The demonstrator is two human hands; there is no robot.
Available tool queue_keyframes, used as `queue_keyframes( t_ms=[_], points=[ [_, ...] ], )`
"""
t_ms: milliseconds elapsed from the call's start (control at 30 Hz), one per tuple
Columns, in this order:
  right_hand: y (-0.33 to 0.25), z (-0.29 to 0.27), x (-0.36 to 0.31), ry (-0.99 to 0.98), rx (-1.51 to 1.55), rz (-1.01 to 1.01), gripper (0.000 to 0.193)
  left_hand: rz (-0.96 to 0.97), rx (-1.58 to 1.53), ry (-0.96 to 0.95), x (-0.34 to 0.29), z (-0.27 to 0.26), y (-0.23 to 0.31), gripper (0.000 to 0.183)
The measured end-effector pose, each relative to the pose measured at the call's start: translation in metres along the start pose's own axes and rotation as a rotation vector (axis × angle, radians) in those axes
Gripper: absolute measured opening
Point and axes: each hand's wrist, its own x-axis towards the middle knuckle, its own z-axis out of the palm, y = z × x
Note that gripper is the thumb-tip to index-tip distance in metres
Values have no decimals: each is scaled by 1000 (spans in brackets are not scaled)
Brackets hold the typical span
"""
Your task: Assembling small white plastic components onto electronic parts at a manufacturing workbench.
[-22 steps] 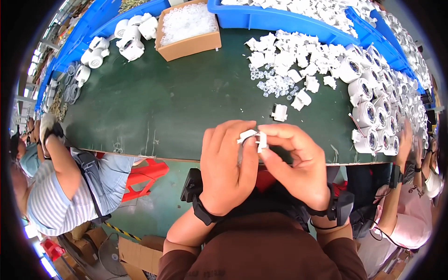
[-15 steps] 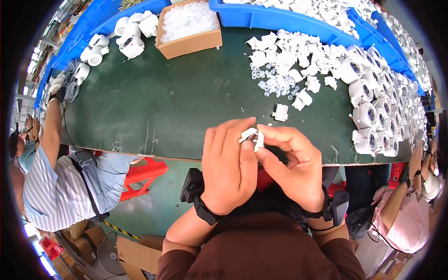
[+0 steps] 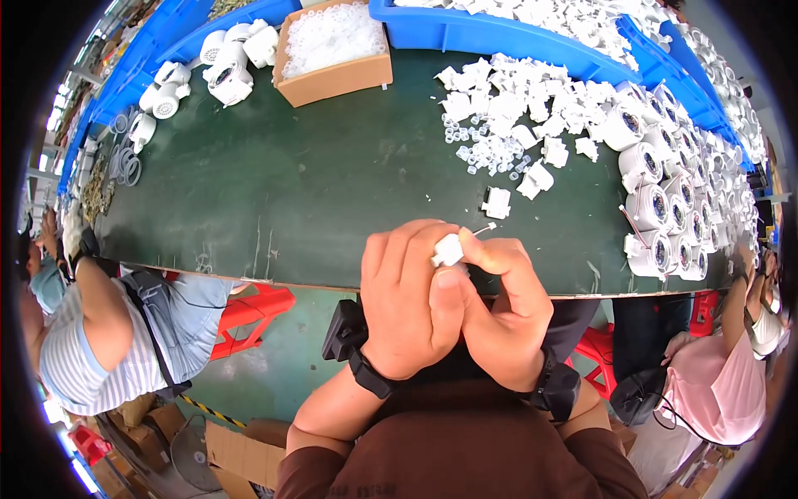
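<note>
A small white plastic housing is pinched between my two hands above the table's front edge. My left hand has its fingers closed along the housing's left side, with the thumb below. From the right, my right hand grips it between thumb and forefinger. A thin lead with a small white connector sticks out beyond my right forefinger. Just ahead lies another white housing, with a dark part showing at its edge. The fingers hide the underside of the held piece.
A pile of white plastic parts and clear short tubes lies ahead right. White round camera-like units crowd the right side. A cardboard box of clear pieces stands at the back near a blue bin. Co-workers sit at both sides.
The housing has turned in my fingers, showing its closed outer face instead of its open side. My right hand has moved left, closer to my left hand. The left co-worker's arm has drawn back.
</note>
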Motion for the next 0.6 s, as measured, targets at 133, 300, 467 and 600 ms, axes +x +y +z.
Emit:
queue_keyframes(
  t_ms=[133,300,467,600],
  points=[
    [1,-21,17,-242,264,284,32,48,84,-16,0,-5,-8,28],
    [16,-38,41,-51,101,428,36,58,81,-17,1,-10,-12,26],
    [34,-70,41,55,-141,386,33,25,109,-99,7,-24,-15,23],
    [32,-71,55,83,-412,208,19,-6,87,-51,5,-22,-15,26]
  ],
)
